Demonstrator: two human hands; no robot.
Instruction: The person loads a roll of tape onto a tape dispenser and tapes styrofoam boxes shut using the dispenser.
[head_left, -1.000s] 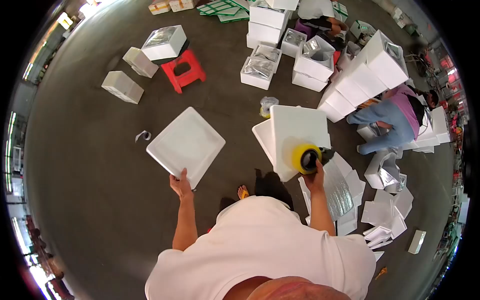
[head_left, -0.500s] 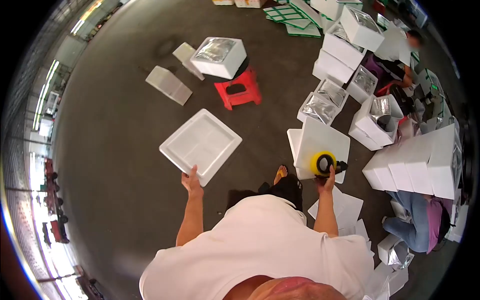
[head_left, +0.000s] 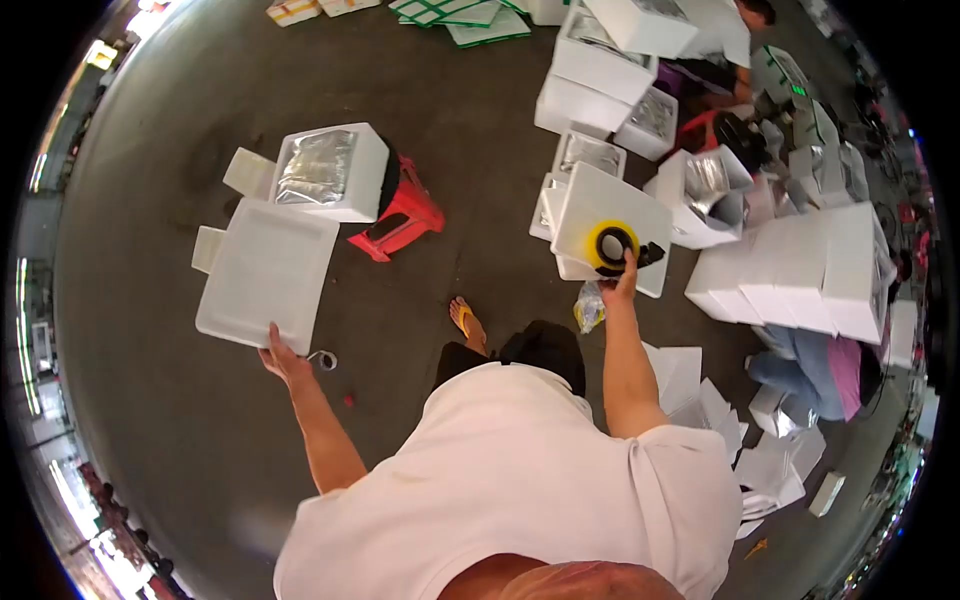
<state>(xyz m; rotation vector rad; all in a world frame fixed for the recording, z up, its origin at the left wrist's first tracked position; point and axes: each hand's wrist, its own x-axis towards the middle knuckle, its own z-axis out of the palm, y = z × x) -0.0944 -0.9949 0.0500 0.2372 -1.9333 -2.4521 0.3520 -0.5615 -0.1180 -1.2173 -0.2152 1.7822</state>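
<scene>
My left hand point(head_left: 286, 360) is closed on the near edge of a white foam lid point(head_left: 262, 280), its shallow recessed face up. The lid's far side overlaps a white foam box point(head_left: 365, 180) with silver foil lining, which rests on a red plastic stool point(head_left: 405, 215). In my right hand point(head_left: 620, 285) is a tape dispenser point(head_left: 612, 247) with a yellow roll, gripped at the near edge of a small stack of white foam lids point(head_left: 620, 200). The stack moves with that hand, and my fingers beneath it are partly hidden.
White foam boxes point(head_left: 590, 85), several foil-lined, stand at the right. A person point(head_left: 715, 40) sits behind them; another person point(head_left: 810, 370) is by a row of boxes point(head_left: 790, 260). A small roll point(head_left: 327, 360) and a plastic bag point(head_left: 590, 308) lie on the floor.
The foam lid in my left hand has moved toward the stool and now overlaps the box. My view has shifted, and the plastic bag and small roll on the floor have come into sight.
</scene>
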